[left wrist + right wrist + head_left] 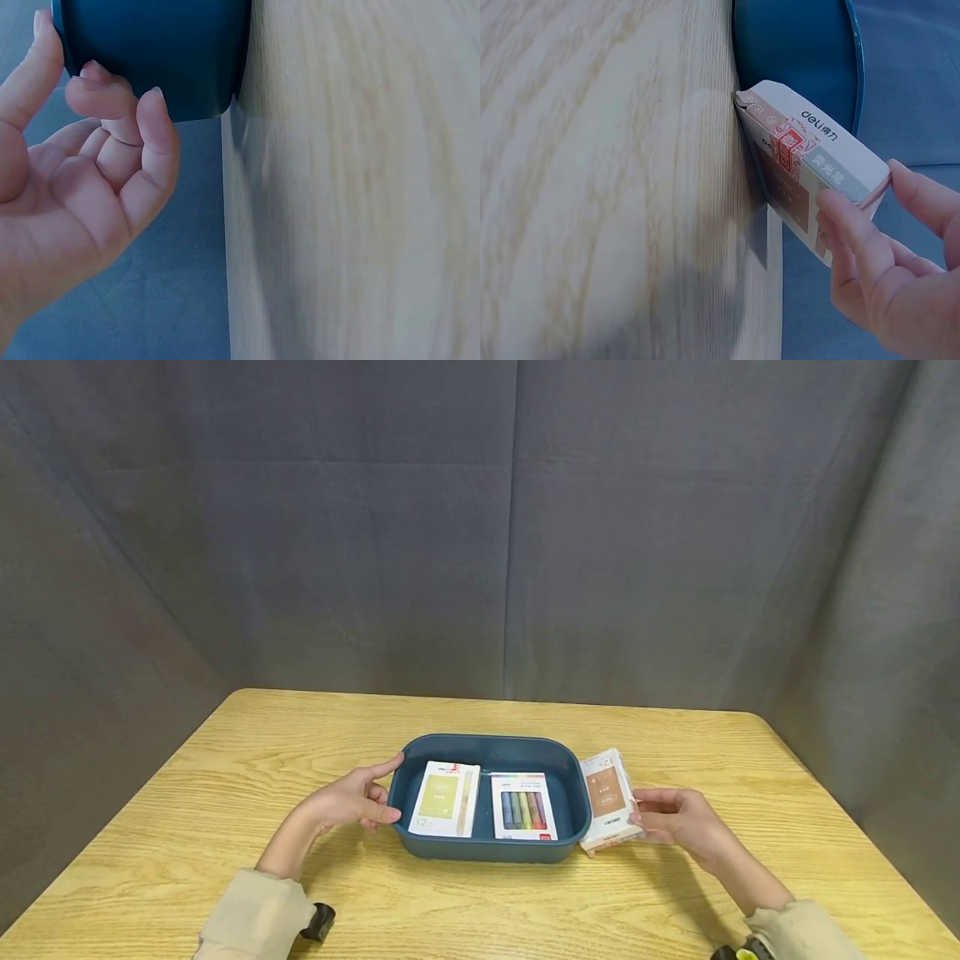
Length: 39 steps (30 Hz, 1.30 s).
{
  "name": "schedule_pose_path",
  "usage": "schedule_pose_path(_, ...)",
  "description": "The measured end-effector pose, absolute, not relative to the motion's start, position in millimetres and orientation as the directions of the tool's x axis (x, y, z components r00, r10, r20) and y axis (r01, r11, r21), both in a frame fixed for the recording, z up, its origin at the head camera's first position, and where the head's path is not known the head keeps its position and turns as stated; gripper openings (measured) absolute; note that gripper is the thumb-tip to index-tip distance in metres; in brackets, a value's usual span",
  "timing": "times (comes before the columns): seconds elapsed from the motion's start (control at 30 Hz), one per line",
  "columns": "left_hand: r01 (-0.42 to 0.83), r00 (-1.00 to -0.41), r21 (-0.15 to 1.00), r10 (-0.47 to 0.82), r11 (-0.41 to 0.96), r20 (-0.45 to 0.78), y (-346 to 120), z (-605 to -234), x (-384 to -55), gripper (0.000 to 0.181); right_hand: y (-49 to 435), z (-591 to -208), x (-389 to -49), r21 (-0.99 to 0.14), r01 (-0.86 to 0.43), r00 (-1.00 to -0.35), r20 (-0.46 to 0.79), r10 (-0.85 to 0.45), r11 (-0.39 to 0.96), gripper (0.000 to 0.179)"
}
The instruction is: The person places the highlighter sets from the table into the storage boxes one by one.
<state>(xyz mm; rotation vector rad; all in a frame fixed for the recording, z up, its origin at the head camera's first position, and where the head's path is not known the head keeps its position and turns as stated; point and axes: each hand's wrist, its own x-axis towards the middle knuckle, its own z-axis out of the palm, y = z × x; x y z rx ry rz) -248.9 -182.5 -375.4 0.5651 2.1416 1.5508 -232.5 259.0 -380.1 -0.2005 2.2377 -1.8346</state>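
A dark blue plastic tub [487, 852] sits on the table. At its left end, my left hand [352, 797] holds the tub, one finger reaching the rim and others bent by the outer wall [157, 52]. Beside the tub's right end, my right hand [678, 822] pinches a white and brown highlighter box [607, 802] along its right side. That box is tilted, its low edge close to the tabletop in the right wrist view. Inside the tub lie a white box with a yellow-green label [442, 797] and a box of coloured highlighters [525, 810], apart from each other.
The wooden table [300, 735] has rounded far corners. Grey cloth [360, 568] hangs behind it and on both sides. A dark wrist strap [320, 922] is visible by the left sleeve [255, 914].
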Motion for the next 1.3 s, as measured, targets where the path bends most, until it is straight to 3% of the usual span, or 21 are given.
schedule_pose_path(0.43, 0.071, -0.819, 0.957, 0.564, 0.281, -0.104, -182.3, -376.4, -248.5, 0.087, 260.3, -380.9, -231.2, -0.989, 0.07, -0.966, -0.1, -0.238, 0.131, 0.048)
schedule_pose_path(0.97, 0.068, -0.824, 0.952, 0.555, 0.298, -0.115, -182.7, -374.9, -248.9, 0.088, 274.5, -367.8, -229.9, -0.986, 0.006, -0.975, -0.043, -0.217, 0.169, 0.052)
schedule_pose_path(1.3, 0.067, -0.822, 0.952, 0.557, 0.3, -0.117, -182.9, -375.9, -249.6, 0.087, 280.6, -358.0, -229.4, -0.997, -0.014, -0.987, 0.003, -0.159, 0.071, 0.055)
